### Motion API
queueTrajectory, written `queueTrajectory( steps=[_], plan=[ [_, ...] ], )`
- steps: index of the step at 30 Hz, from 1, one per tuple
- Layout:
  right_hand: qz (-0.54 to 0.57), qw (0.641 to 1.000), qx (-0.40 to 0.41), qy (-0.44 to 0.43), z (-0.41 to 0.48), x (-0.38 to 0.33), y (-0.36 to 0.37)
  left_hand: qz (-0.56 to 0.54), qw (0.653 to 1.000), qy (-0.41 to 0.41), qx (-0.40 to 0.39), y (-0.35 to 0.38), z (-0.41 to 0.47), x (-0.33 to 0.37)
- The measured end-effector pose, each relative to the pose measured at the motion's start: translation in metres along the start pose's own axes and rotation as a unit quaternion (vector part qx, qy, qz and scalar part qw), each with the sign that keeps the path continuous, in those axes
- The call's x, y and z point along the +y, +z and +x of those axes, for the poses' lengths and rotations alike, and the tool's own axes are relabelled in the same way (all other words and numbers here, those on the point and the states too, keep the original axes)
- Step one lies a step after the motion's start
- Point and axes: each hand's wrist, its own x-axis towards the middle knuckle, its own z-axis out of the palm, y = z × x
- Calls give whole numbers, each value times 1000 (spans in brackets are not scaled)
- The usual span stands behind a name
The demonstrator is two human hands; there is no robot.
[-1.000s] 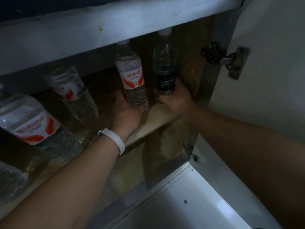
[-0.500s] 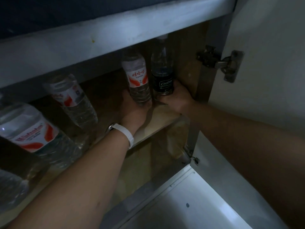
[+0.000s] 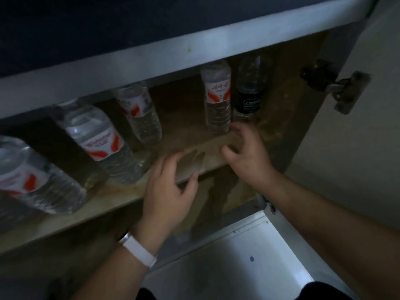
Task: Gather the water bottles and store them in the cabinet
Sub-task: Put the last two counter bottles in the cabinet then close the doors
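Head view: two bottles let go

The clear plastic red-labelled water bottle (image 3: 217,100) and the dark-labelled clear bottle (image 3: 249,94) were left upright, far right on the brown wooden cabinet shelf (image 3: 108,202). The left hand (image 3: 171,191) and right hand (image 3: 244,156) had been drawn back, loosely spread, empty.

— What can you count on the shelf (image 3: 116,198)?
— Four red-label bottles (image 3: 32,174) (image 3: 97,139) (image 3: 140,118) (image 3: 217,100) and one black-label bottle (image 3: 249,98). That makes five bottles.
— What else?
— My two hands: one left hand (image 3: 171,191), one right hand (image 3: 246,156). One white wristband (image 3: 138,249) on me. One shelf. One metal hinge (image 3: 337,89). One door (image 3: 357,148).
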Motion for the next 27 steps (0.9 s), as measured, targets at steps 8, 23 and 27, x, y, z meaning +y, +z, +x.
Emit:
queueTrajectory(
  steps=[8, 23, 27],
  plan=[
    [-44, 995, -85, -20, 23, -47, 76, 12, 978, -109, 176, -44, -14, -36],
    [57, 996, -69, 28, 78, -83, 170, -145, 964, -185, 127, -57, 18, -85],
    [56, 996, -60, 20, 75, -77, 165, -132, 966, -196, 100, -58, 25, -83]
  ],
)
